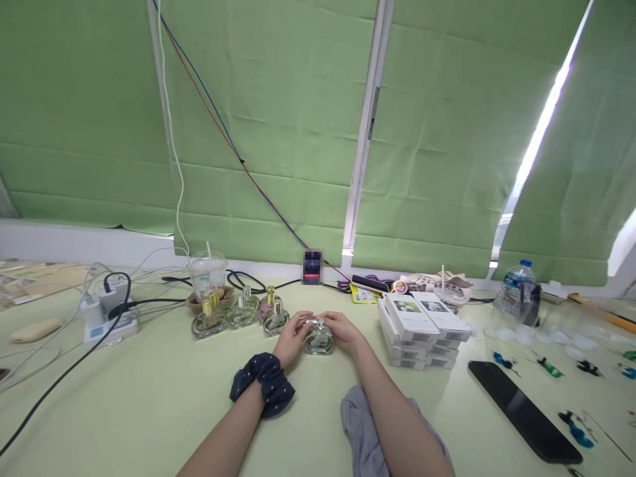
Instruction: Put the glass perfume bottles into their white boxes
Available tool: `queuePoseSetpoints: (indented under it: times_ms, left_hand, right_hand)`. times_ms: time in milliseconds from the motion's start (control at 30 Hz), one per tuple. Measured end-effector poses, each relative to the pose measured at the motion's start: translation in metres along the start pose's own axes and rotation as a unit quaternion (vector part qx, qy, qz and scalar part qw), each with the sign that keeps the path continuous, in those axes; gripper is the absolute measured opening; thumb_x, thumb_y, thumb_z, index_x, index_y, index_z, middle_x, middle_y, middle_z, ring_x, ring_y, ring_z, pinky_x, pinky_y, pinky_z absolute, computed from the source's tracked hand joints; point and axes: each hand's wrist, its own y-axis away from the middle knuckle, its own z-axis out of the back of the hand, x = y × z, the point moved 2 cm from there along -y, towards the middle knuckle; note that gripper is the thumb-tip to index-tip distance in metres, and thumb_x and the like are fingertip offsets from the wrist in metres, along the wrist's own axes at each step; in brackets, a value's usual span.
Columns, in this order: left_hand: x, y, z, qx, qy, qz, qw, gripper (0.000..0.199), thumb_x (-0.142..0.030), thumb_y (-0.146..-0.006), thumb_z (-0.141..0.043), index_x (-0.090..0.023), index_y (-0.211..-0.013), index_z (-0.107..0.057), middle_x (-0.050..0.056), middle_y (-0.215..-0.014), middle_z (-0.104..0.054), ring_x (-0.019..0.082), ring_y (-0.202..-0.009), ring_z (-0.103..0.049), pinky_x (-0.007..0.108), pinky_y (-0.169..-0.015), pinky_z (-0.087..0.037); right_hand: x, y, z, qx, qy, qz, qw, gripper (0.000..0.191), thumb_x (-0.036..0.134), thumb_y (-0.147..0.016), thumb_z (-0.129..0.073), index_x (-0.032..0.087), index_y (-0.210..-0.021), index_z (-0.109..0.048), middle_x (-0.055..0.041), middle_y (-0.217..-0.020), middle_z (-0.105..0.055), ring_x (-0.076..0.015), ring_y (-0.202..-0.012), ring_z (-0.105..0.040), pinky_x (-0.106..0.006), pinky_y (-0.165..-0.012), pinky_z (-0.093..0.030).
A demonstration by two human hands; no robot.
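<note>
A clear glass perfume bottle (pixel 318 342) stands upright on the pale table in front of me. My left hand (pixel 295 336) closes on its left side, fingers curled up near the neck. From the other side, my right hand (pixel 342 329) has its fingers at the bottle's top right. The fingertips partly cover the neck, and I cannot make out whether a cap is there. Just left of my hands is a group of perfume bottles (pixel 242 315), some with gold caps and some with silver ones. To the right sit stacked white boxes (pixel 416 331) with printed pictures.
A power strip (pixel 110 327) with chargers and cables lies at left, near a plastic cup (pixel 207 273). A grey cloth (pixel 362 430) is under my right forearm. Further right are a black phone (pixel 521 411), a water bottle (pixel 514 288), clear discs and small blue and green pieces.
</note>
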Motion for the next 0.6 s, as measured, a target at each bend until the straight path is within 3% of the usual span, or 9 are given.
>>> queuePoseSetpoints:
  times_ms: [167, 333, 467, 600]
  left_hand:
    - [-0.005, 0.003, -0.003, 0.002, 0.009, 0.016, 1.0, 0.05, -0.053, -0.077, -0.059, -0.016, -0.109, -0.051, 0.01, -0.093, -0.07, 0.023, -0.093, -0.066, 0.041, -0.086, -0.05]
    - [-0.007, 0.008, -0.005, -0.003, -0.01, 0.016, 1.0, 0.058, -0.046, -0.075, -0.066, -0.024, -0.123, -0.043, 0.006, -0.109, -0.059, 0.012, -0.07, -0.061, 0.032, -0.071, -0.051]
    - [-0.012, 0.011, -0.007, 0.004, -0.081, -0.017, 0.997, 0.085, -0.031, -0.061, -0.08, -0.03, -0.133, -0.034, -0.001, -0.096, -0.054, 0.009, -0.066, -0.055, 0.027, -0.066, -0.048]
    - [-0.018, 0.013, -0.009, 0.011, -0.152, -0.056, 0.987, 0.091, -0.029, -0.064, -0.078, -0.029, -0.14, -0.027, -0.002, -0.086, -0.054, 0.015, -0.077, -0.056, 0.028, -0.071, -0.045]
  right_hand:
    - [-0.001, -0.002, 0.002, -0.006, -0.022, -0.002, 1.0, 0.037, 0.028, -0.042, -0.087, 0.011, -0.061, -0.061, -0.0008, -0.058, -0.063, -0.01, -0.053, -0.055, -0.023, -0.056, -0.039]
    - [0.006, 0.0, 0.006, -0.014, -0.066, 0.019, 0.998, 0.037, 0.025, -0.046, -0.086, 0.014, -0.058, -0.053, -0.0013, -0.06, -0.064, -0.0119, -0.057, -0.06, -0.023, -0.058, -0.042]
    - [0.014, 0.006, 0.008, 0.007, -0.104, 0.052, 0.993, 0.04, 0.02, -0.048, -0.086, 0.016, -0.076, -0.056, -0.0025, -0.075, -0.068, -0.0171, -0.075, -0.066, -0.027, -0.07, -0.048]
    - [0.02, 0.01, 0.007, 0.074, -0.144, 0.097, 0.982, 0.046, 0.018, -0.053, -0.085, 0.019, -0.091, -0.058, -0.0002, -0.083, -0.068, -0.02, -0.086, -0.067, -0.033, -0.082, -0.049]
